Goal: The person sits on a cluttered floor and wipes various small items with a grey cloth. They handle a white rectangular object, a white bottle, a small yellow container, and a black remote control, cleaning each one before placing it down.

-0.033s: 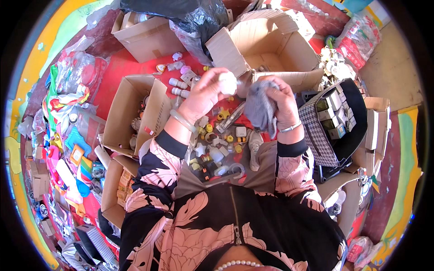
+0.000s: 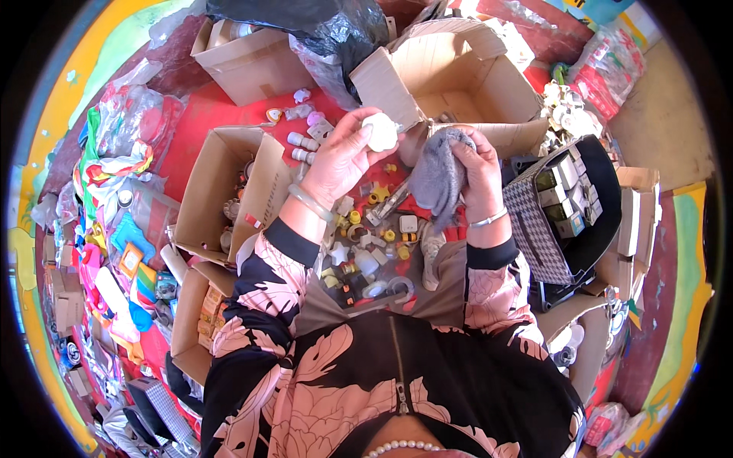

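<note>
Between the fingers and thumb of my left hand [image 2: 336, 162] is a small white, roundish object [image 2: 382, 132] with a slightly wavy edge; its exact kind I cannot make out. My right hand [image 2: 481, 172] grips a grey cloth [image 2: 439, 182] that hangs down in folds, beside the white object and apart from it. Below both hands, between my legs, lies a loose heap of small white, yellow and black pieces [image 2: 366, 262]. A white star-shaped piece [image 2: 338, 253] is among them. Several white cylindrical pieces [image 2: 303, 140] lie on the red floor past my left wrist.
Open cardboard boxes stand around me: a large one [image 2: 466, 84] ahead, one [image 2: 217, 191] at left with items inside. At right, a houndstooth bin [image 2: 534, 221] holds small boxes. A black plastic bag [image 2: 305, 30] lies at the back. Mixed toys and packaging [image 2: 137, 267] crowd the far left.
The white object in my left hand has turned, showing a broader face, and sits slightly lower. The grey cloth has shifted a little left and hangs less blurred.
</note>
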{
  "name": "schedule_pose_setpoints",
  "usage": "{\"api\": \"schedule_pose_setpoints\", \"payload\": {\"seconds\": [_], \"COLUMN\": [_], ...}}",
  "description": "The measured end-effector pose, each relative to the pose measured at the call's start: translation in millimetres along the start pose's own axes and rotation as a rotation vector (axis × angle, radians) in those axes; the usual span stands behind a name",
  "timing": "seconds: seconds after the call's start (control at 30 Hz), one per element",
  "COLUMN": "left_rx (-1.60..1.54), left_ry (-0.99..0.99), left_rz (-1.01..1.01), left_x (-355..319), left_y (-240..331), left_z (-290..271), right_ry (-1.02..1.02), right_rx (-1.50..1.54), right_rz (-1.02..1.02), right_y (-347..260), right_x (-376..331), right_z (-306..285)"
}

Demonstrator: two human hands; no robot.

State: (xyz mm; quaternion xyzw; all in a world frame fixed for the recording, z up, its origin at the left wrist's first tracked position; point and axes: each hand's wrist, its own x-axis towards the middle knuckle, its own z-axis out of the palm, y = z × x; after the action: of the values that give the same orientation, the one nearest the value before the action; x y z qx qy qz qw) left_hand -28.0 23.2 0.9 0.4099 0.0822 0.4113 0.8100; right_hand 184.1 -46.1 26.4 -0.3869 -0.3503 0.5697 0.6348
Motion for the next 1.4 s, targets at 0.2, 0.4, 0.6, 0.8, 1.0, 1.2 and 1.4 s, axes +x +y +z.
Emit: {"api": "schedule_pose_setpoints", "payload": {"seconds": [0.2,0.4,0.6,0.8,1.0,1.2,1.4], "left_rx": [-0.091,0.128,-0.085,-0.153,-0.031,0.341,0.564], "left_ry": [0.085,0.2,0.217,0.117,0.094,0.179,0.131], "left_rz": [0.026,0.111,0.132,0.134,0.169,0.294,0.398], "left_x": [2.9,5.4,7.2,5.6,1.6,2.6,4.8], "left_y": [-7.5,-27.0,-19.3,-12.2,-14.0,-18.2,-21.9], "left_z": [14.3,13.5,10.1,12.4,18.2,13.2,9.3], "right_ry": [0.104,0.207,-0.15,0.124,0.122,0.111,0.098], "right_rx": [-0.498,-0.836,-0.493,-0.658,-0.898,-0.724,-0.543], "right_rz": [-0.609,-0.574,-0.331,-0.524,-0.631,-0.587,-0.514], "right_y": [34.4,42.4,30.1,24.3,35.0,35.7,32.9], "right_x": [2.9,-1.2,-7.8,-3.9,-5.5,-14.6,-17.8], "right_z": [24.3,41.6,37.7,32.4,43.0,53.4,51.1]}}
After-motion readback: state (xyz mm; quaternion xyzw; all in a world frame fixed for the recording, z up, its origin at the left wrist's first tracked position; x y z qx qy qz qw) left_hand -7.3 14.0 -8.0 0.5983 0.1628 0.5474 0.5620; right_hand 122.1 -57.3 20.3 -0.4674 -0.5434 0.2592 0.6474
